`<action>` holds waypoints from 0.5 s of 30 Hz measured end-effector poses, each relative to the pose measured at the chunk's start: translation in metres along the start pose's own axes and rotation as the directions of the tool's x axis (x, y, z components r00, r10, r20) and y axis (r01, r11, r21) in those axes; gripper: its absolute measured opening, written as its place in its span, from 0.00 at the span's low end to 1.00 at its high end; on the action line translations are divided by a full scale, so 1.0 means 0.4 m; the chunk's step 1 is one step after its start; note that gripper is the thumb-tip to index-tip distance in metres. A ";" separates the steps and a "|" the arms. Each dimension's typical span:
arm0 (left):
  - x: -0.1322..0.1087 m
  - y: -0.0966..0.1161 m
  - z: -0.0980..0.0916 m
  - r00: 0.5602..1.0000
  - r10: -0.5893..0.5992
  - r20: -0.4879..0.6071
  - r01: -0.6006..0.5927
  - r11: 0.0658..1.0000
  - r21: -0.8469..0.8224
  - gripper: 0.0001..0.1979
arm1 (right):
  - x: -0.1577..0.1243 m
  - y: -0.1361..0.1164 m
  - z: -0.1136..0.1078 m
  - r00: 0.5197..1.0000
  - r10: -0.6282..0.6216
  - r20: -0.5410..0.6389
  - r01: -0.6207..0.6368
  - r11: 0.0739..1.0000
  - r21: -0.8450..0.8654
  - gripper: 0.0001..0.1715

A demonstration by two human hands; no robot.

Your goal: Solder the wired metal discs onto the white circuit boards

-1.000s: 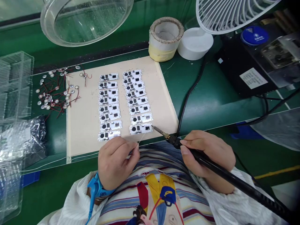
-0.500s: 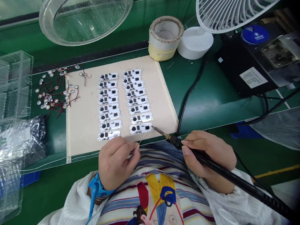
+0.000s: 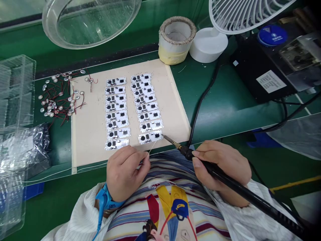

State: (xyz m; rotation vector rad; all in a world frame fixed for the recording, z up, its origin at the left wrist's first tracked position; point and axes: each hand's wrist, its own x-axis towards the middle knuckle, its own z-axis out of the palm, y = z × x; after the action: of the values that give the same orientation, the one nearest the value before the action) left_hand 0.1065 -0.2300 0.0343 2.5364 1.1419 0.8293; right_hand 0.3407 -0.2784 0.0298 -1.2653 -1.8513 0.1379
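Note:
My right hand is closed around a black soldering iron, whose tip touches or nearly touches the right end of the nearest white circuit board. Between thumb and forefinger my left hand pinches a thin solder wire, its free end close below that same board. The rest of the wire trails off to the left along the bench edge. A blue wrist strap goes round my left wrist. Two columns of white circuit boards lie on a beige sheet.
Small round metal parts with red and black leads lie in a heap at the left. Clear plastic trays and a dark bag are beyond. At the back stand a tape roll and a white fan; a black box is at right.
The iron and my right hand have shifted very slightly left, the tip staying at the nearest board's right end. My left hand keeps its pinch on the solder wire.

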 end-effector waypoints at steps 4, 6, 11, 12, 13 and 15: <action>-0.002 0.000 0.003 1.000 -0.010 0.001 0.010 1.000 0.012 0.04 | -0.002 -0.003 0.007 1.000 0.007 -0.025 -0.007 1.000 0.003 0.09; -0.002 0.000 0.004 1.000 -0.019 0.001 0.019 1.000 0.018 0.04 | -0.002 -0.005 0.008 1.000 0.014 -0.017 -0.014 1.000 0.002 0.10; 0.001 -0.001 0.005 1.000 -0.024 0.002 0.024 0.999 0.028 0.04 | -0.001 -0.005 0.008 1.000 0.012 -0.023 -0.013 1.000 -0.010 0.11; 0.001 -0.001 0.004 1.000 -0.025 0.004 0.024 0.999 0.029 0.04 | -0.002 -0.004 0.007 1.000 0.016 -0.021 -0.017 1.000 -0.013 0.11; 0.002 -0.002 0.004 1.000 -0.025 0.006 0.025 0.999 0.029 0.04 | -0.002 -0.004 0.007 1.000 0.018 -0.020 -0.018 1.000 -0.017 0.11; 0.003 -0.002 0.004 1.000 -0.024 0.012 0.024 0.999 0.027 0.04 | -0.003 -0.004 0.007 0.999 0.025 -0.022 -0.025 0.999 -0.023 0.11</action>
State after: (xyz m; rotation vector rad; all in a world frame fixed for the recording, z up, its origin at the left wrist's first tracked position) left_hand 0.1075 -0.2286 0.0329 2.5402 1.1852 0.7967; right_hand 0.3379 -0.2791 0.0283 -1.3009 -1.8236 0.1162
